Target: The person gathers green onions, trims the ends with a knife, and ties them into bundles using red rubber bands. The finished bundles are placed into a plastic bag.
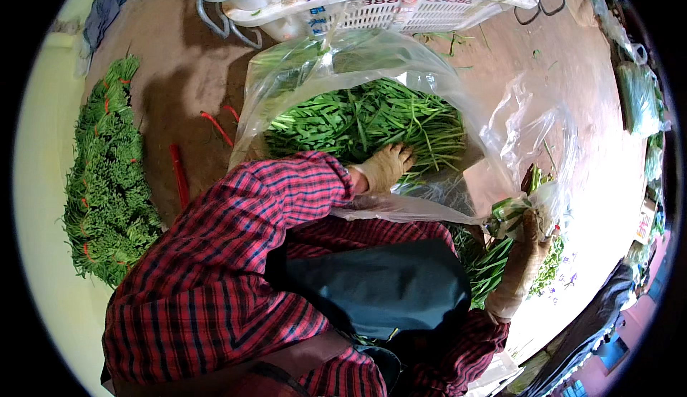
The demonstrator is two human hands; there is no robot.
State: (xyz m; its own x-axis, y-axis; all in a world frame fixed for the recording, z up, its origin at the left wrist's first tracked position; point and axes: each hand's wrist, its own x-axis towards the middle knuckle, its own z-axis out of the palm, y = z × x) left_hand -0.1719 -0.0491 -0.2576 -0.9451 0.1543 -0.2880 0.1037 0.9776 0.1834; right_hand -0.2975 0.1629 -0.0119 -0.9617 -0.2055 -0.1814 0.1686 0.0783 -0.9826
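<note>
A clear plastic bag (424, 212) lies with its wide mouth facing me, holding a thick heap of leafy green stalks (365, 112). My left hand (384, 166), in a tan glove with bare fingertips, reaches inside the mouth and rests palm-down on the stalks with its fingers apart. Out to the right, my gloved right hand (523, 257) has its fingers closed at gathered plastic and a few green stems; the plastic partly hides what is inside the grip. Below that hand, more loose green stalks (492, 273) lie beside my knee.
Stacked white plastic crates (375, 13) with metal handles stand beyond the bag. At left, tied green bundles (110, 193) form a long row beside a pale wall. Red ties (217, 127) and a red strip (180, 176) lie on the floor. Bagged goods (638, 99) line the far right.
</note>
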